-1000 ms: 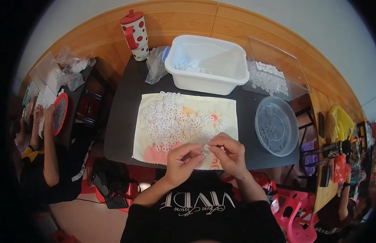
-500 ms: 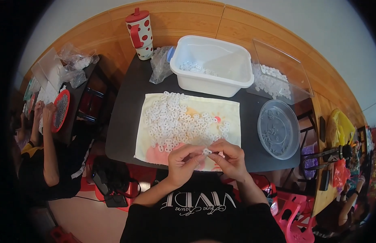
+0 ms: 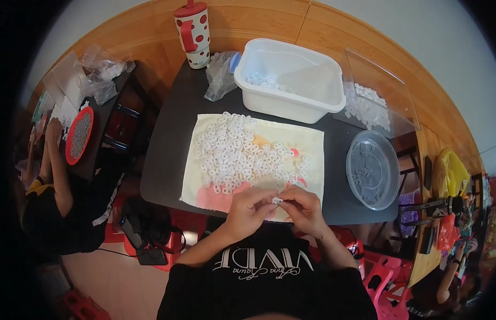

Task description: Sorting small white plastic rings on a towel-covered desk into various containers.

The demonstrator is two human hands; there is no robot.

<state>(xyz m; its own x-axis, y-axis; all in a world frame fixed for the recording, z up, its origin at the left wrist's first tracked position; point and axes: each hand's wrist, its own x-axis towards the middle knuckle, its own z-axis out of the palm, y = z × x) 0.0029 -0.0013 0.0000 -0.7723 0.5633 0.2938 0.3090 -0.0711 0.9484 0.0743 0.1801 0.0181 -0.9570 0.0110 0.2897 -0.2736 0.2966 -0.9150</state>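
Observation:
Close together at the front edge of a pale towel [image 3: 311, 140], my left hand [image 3: 247, 213] and my right hand [image 3: 304, 211] meet at a small white plastic piece [image 3: 276, 201]. My left fingers pinch the piece. The right thumb and forefinger press together at its right side, where a tiny dark bit shows, too small to name. Beyond the hands a heap of white two-holed plastic pieces [image 3: 226, 154] is spread over the towel. To the right, a clear round tub [image 3: 373, 173] has small dark parts on its bottom.
A white basin [image 3: 285, 104] with some white pieces stands at the back. Beside it are a clear box [image 3: 384, 114] of white parts, a plastic bag [image 3: 221, 77] and a spotted tumbler [image 3: 193, 37]. At the left, another person works near a red bowl [image 3: 80, 136].
The whole view has shifted slightly. My hands stay together at the white piece, the fingers a little rearranged. The person at the left has moved their hands away from the red bowl's rim.

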